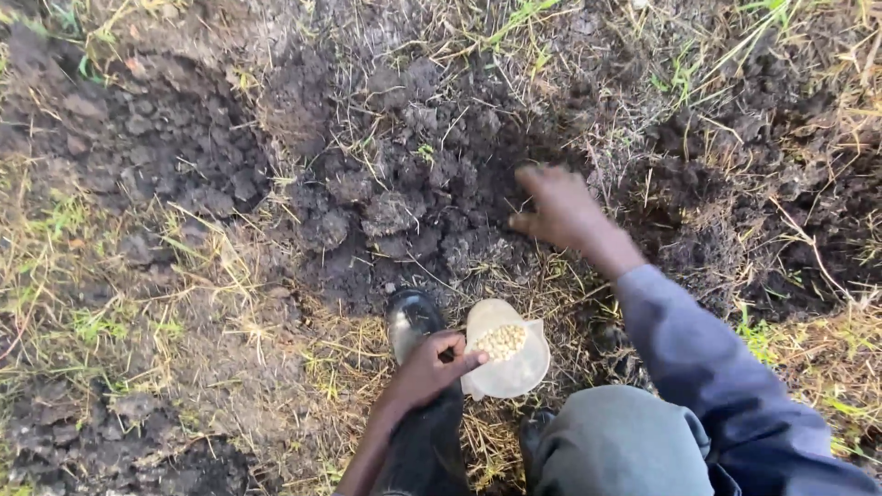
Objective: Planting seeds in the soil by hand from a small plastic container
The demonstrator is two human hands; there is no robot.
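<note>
While the left hand (430, 367) curls its grip around the rim of a small pale bowl (511, 360), the bowl sits tilted just above the straw-strewn ground, its open mouth facing up. A small heap of pale yellowish seeds (501, 341) lies inside it, right beside the left thumb, which presses on the near edge; the fingers wrap underneath, so the grip is clamped on the bowl. Just beyond the left hand, a dark rubber boot (411, 318) stands on dry grass. Up and to the right of the bowl, well apart from it, the right hand (557, 208) reaches out on a blue sleeve (707, 367) to the dark, cloddy soil (386, 211). Its fingers point down into the loose earth; motion blur hides whether its grip is apart or pinched on anything.
</note>
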